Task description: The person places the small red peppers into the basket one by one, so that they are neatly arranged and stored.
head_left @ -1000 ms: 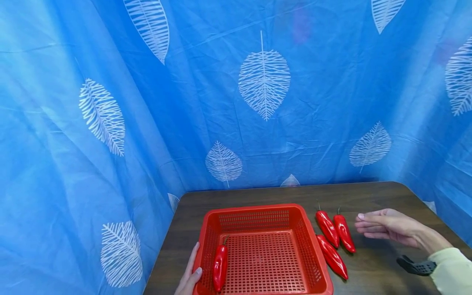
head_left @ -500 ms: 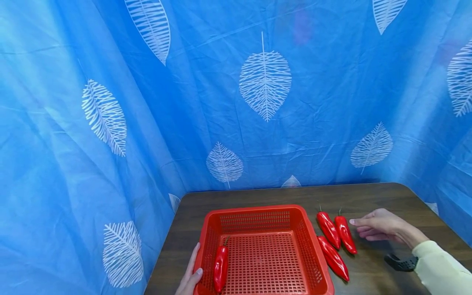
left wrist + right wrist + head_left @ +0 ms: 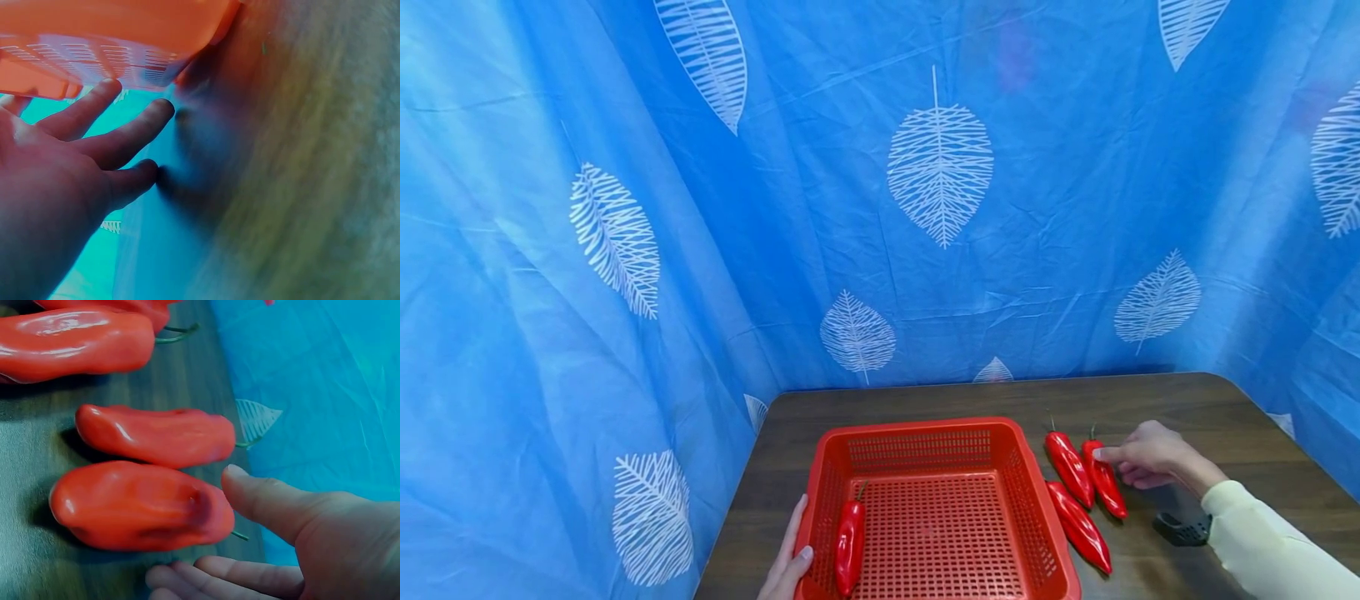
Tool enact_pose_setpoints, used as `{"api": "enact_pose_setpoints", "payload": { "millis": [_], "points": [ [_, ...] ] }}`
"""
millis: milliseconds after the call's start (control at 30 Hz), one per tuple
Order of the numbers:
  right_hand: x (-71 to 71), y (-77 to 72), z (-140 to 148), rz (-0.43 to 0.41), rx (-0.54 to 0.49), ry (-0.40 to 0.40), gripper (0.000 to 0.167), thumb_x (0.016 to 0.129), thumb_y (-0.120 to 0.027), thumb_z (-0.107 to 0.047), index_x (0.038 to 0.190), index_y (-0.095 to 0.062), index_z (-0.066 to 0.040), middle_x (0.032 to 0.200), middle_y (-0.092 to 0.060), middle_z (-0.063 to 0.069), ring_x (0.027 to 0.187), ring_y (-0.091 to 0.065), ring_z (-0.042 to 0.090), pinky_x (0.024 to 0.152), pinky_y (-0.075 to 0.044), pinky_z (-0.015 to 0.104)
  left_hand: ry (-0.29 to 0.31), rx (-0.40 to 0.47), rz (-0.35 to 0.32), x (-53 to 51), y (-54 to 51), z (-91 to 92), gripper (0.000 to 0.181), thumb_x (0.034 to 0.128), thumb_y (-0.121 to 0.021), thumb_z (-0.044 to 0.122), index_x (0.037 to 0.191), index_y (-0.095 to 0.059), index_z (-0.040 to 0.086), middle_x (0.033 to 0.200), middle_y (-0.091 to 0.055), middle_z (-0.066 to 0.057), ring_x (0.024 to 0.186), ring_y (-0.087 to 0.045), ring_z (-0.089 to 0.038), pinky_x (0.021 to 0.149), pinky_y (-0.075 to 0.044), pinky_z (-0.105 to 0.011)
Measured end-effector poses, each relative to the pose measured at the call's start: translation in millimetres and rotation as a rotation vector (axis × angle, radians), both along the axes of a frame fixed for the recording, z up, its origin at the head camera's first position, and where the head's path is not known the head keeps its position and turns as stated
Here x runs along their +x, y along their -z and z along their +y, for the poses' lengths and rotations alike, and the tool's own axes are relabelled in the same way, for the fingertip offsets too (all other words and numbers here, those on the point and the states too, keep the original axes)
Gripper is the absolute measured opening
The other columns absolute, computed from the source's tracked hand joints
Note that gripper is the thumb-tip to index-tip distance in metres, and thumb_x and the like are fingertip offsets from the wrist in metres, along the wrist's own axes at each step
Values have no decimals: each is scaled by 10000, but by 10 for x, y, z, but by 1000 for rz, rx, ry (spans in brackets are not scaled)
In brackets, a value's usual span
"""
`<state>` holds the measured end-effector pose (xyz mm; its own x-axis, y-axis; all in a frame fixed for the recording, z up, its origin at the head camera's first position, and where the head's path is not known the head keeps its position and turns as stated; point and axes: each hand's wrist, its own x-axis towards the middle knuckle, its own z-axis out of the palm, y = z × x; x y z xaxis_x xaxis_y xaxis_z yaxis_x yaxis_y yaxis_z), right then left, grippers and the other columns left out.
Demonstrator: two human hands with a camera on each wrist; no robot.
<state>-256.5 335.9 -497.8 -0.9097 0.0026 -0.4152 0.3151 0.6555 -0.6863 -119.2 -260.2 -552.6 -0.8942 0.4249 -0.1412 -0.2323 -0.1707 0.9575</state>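
Note:
A red plastic basket [image 3: 917, 426] stands on the table, holding one red chili pepper [image 3: 849, 546] near its left wall. My left hand [image 3: 782, 569] lies against the basket's left side, its fingers straight along the outer wall in the left wrist view. Right of the basket lie three more red peppers. My right hand [image 3: 1152, 455] is at the rightmost pepper [image 3: 137, 506], thumb near its stem end and the other fingers along its far side, not closed round it. Beside that one lie a middle pepper [image 3: 1069, 468] and a lower pepper [image 3: 1080, 528] next to the basket's wall.
The dark wooden table [image 3: 850, 407] has rounded back corners. A blue curtain [image 3: 1037, 208] with white leaf prints hangs behind it and on both sides. A black strap [image 3: 1182, 530] shows at the right wrist.
My right hand has moved left and come down to the rightmost pepper, its thumb now over it. The left hand, basket and peppers stay where they were.

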Motion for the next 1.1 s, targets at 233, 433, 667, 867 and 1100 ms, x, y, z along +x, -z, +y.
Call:
{"api": "enact_pose_setpoints", "payload": {
  "millis": [233, 433, 667, 867, 1100],
  "points": [
    [-47, 28, -42, 57, 61, -18, 363, 958, -857, -302, 769, -681, -47, 776, -680, 90, 730, -661, 222, 702, -652, 378, -8, -4, 8, -22, -18, 40, 864, 1180, -404, 392, 1705, 275, 292, 1760, 142, -352, 1539, -378, -263, 1162, -465, -436],
    [-94, 6, -93, 82, 134, -27, 321, 953, -855, -267, 794, -715, -26, 750, -672, 83, 707, -634, 217, 685, -636, 358, -7, -11, 35, -36, -23, 67, 868, 1182, -396, 381, 1693, 294, 260, 1745, 159, -375, 1536, -370, -248, 1154, -454, -407],
    [-158, 8, -120, 79, 137, -46, 237, 957, -829, -183, 843, -732, 0, 801, -712, 107, 734, -686, 213, 710, -666, 381, -15, -25, 27, -40, 4, 85, 864, 1184, -399, 368, 1686, 293, 246, 1736, 154, -394, 1527, -388, -260, 1141, -470, -395],
    [-167, 40, -9, 45, 79, -51, 250, 973, -827, -206, 933, -779, 36, 848, -749, 80, 774, -710, 207, 753, -673, 403, -20, -21, 37, -41, 14, 108, 865, 1186, -403, 353, 1679, 296, 234, 1733, 154, -402, 1501, -414, -213, 1134, -476, -352],
    [-153, -3, 238, 27, -208, -44, 552, 1065, -725, -211, 1299, -610, 276, 1066, -815, 183, 956, -793, 261, 858, -677, 435, -44, -21, -5, -42, -6, 130, 871, 1173, -430, 371, 1709, 249, 270, 1756, 94, -358, 1499, -415, -238, 1140, -482, -409]
  ]
}}
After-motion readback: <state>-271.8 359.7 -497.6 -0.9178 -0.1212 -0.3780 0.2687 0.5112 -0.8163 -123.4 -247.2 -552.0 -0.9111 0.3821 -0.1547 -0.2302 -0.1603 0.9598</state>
